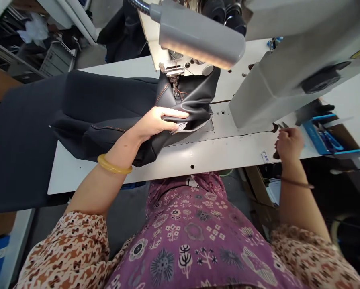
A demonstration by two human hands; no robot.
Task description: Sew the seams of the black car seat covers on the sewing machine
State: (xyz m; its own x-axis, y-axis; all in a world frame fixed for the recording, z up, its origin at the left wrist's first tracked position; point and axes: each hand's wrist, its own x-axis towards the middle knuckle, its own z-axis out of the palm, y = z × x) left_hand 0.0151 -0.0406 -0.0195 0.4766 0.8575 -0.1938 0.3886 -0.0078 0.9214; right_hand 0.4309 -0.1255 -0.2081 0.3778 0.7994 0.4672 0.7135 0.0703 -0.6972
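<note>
A black leather-like cover (107, 112) with orange stitching lies under the needle of a grey sewing machine (258, 88). My left hand (158, 122) rests flat on the cover just in front of the presser foot (175, 86), fingers stretched out toward the right. My right hand (288, 142) is at the table's front right edge, fingers curled round a small pair of scissors or snips (281, 126) whose tips show above the fist.
The white sewing table (198, 156) carries the machine and its lamp (198, 34). A blue tray with tools (327, 138) sits at the right. More dark fabric (17, 136) hangs off the table's left side. Boxes and shelving stand below and behind.
</note>
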